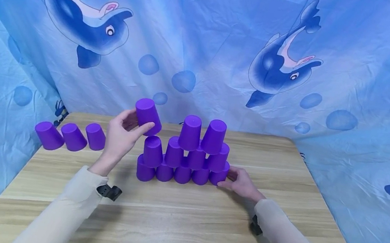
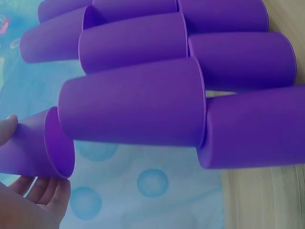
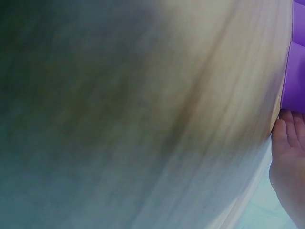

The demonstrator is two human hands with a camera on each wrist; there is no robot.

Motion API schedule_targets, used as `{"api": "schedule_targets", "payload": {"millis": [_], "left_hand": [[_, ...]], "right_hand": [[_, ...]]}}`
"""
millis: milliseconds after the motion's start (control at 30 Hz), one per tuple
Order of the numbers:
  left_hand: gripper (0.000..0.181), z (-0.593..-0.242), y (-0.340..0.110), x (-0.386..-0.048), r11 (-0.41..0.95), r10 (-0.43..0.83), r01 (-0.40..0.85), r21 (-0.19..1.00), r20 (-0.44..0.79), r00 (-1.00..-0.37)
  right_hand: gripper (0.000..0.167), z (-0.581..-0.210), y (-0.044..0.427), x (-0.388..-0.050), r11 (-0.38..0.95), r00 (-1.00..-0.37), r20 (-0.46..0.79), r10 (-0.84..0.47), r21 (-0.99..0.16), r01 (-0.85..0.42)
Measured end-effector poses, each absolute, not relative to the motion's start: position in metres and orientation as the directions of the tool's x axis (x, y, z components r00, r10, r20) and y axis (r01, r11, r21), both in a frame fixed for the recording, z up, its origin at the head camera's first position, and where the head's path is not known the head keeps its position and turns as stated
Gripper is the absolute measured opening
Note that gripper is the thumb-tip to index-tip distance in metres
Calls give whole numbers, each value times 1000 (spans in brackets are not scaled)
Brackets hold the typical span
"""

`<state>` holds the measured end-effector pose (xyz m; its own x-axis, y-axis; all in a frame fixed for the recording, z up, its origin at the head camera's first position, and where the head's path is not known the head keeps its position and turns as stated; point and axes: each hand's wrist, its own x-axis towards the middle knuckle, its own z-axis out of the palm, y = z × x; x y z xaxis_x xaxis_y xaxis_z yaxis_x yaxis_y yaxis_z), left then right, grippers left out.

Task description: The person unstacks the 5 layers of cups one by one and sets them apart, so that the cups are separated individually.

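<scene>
Eleven stacked cups [image 1: 182, 174], one held cup [image 1: 147, 112], three loose cups [image 1: 73, 137].
At the centre of the frame the bottom row shows five cups, the second row [image 1: 196, 158] four and the third row [image 1: 190, 133] two, leaving a gap at its left end; all stand mouth down. Judged by that count, most of the stacking looks done, with the held cup and the loose cups, left of frame on the table [image 1: 166, 224], left over. The left hand [image 1: 121, 134] grasps the held cup between thumb and fingers, just above the second row's left end. The right hand [image 1: 242, 183], right of centre, rests nearly straight, unclenched fingers against the bottom row's right-end cup. No cup stands above the third row.
</scene>
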<state>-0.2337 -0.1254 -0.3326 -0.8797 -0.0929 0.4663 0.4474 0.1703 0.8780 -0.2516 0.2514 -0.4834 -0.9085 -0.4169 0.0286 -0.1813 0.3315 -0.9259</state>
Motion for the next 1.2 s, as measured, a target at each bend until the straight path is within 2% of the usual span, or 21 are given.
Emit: {"api": "schedule_targets", "payload": {"millis": [300,500,800,1200], "left_hand": [[56,-367,-151,-263,178,-229,403,898,436,-871],[56,-379,-160,-267,248,-237,344,906,401,-885],[64,-405,-177,-276,344,-272,185,921,286,-919],[67,-433,-196,-286,402,-288,48,914,176,-941]], "right_hand": [[56,-471,247,-244,340,-914,17,-405,-925,-168],[56,-470,246,-244,341,-915,14,-403,-925,-164],[57,-469,246,-244,333,-918,9,-398,-930,-153],[57,-474,248,-246,325,-916,12,-401,-933,-155]]}}
